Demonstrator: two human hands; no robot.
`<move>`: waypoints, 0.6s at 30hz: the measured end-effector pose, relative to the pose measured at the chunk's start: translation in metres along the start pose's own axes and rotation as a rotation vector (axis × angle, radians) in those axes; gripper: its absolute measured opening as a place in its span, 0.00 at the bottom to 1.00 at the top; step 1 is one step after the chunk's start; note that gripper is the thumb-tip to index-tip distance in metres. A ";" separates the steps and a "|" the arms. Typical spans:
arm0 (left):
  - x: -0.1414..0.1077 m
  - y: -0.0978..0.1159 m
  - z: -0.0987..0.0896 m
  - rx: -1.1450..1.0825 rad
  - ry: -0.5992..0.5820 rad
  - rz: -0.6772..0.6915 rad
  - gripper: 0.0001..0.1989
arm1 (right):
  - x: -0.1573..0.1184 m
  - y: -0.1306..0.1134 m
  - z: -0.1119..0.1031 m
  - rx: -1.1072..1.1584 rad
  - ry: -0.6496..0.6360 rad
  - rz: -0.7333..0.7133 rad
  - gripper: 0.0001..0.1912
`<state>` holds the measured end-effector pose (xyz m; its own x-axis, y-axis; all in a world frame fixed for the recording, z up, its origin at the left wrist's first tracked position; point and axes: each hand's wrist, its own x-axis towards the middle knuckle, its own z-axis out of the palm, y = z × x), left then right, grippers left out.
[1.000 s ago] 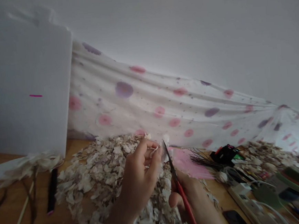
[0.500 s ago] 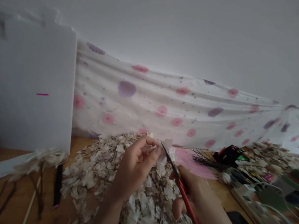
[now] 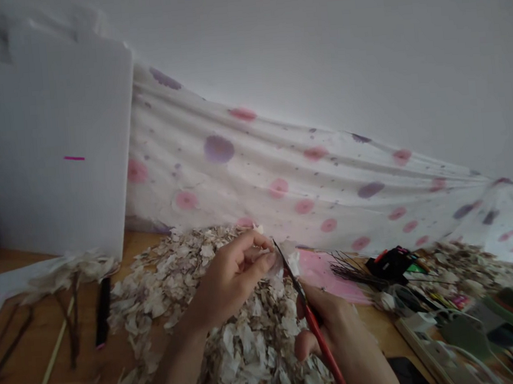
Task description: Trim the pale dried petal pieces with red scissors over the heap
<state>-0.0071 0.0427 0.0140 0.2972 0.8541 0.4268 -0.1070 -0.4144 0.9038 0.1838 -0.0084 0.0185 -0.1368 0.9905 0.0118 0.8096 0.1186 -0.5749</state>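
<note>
My left hand (image 3: 230, 280) is pinched on a thin whitish petal-like piece (image 3: 291, 253), partly hidden by the fingers and the blades. In my right hand (image 3: 340, 327) are scissors with red handles (image 3: 320, 336). Their dark blades point up and away from me, against the pale piece just right of my left fingertips. Whether the blades are parted is hard to make out. Beneath both hands spreads a big heap of dry, off-white petal-like flakes (image 3: 251, 349).
Pale petal flowers on dark stems (image 3: 73, 313), a light stick (image 3: 58, 346) and a black marker (image 3: 102, 313) lie left. On the right are a pink sheet (image 3: 322, 272), dark thin twigs (image 3: 351, 270), a power strip (image 3: 422, 344) and cables. A white board (image 3: 60, 148) stands behind.
The scissors have shifted slightly left, their tips closer to my left fingertips. My left hand keeps its pinch on the pale piece. The view has shifted slightly.
</note>
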 end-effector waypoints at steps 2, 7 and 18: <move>0.001 -0.001 -0.001 -0.014 0.001 -0.011 0.09 | 0.000 0.002 0.001 0.054 -0.017 0.000 0.17; 0.001 -0.001 0.000 -0.157 0.009 -0.051 0.09 | 0.001 0.018 -0.001 0.179 0.049 -0.099 0.35; 0.001 -0.002 0.027 -0.004 0.114 0.068 0.06 | 0.017 0.024 0.033 0.874 0.200 -0.247 0.46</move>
<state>0.0189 0.0360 0.0123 0.1793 0.8542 0.4880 -0.1270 -0.4718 0.8725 0.1815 0.0088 -0.0221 -0.0814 0.9474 0.3097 0.0414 0.3136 -0.9486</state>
